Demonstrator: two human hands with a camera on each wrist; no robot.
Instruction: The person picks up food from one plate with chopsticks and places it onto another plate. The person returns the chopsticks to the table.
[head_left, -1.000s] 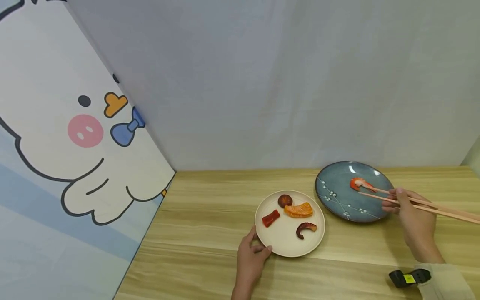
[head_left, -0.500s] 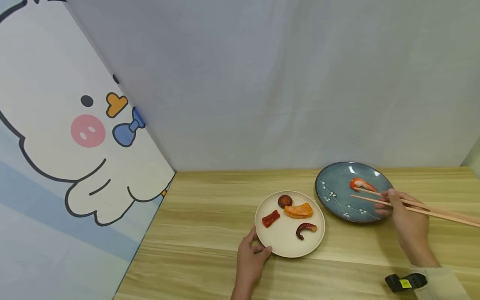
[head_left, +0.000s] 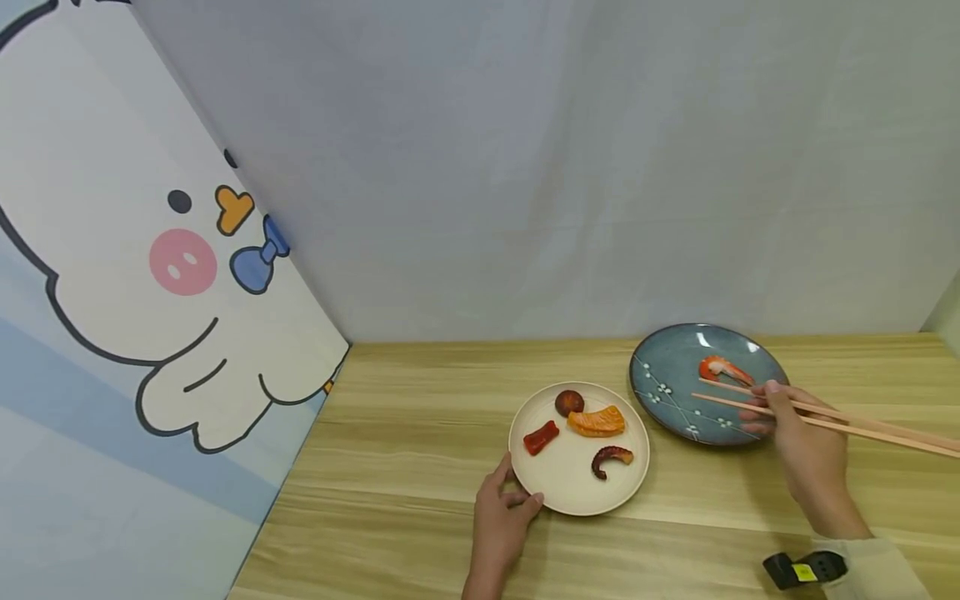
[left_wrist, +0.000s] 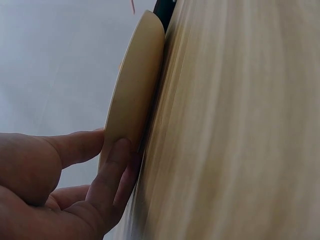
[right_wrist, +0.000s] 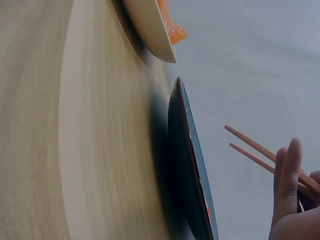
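Observation:
My left hand (head_left: 501,521) holds the lower left rim of a cream plate (head_left: 566,496), its thumb and fingers against the edge. On that plate lie an orange salmon piece (head_left: 597,422), a round brown piece (head_left: 570,403), a dark red block (head_left: 542,437) and a curled octopus tentacle (head_left: 612,458). My right hand (head_left: 806,454) grips a pair of wooden chopsticks (head_left: 862,421) over a blue-grey plate (head_left: 667,350). Their tips are spread apart, just below a red and white shrimp (head_left: 725,369) on that plate. In the right wrist view the chopsticks (right_wrist: 255,145) stand raised above the plate's rim.
The two plates sit side by side on a wood-grain table (head_left: 405,417). A grey curtain (head_left: 525,208) rises behind the table, and a cartoon-printed panel (head_left: 97,292) stands at the left. A black wristband (head_left: 806,570) is at my right wrist.
My right hand has shifted left with the chopsticks; their tips moved from over the shrimp to below and left of it. Shrimp, plates and left hand have stayed in place.

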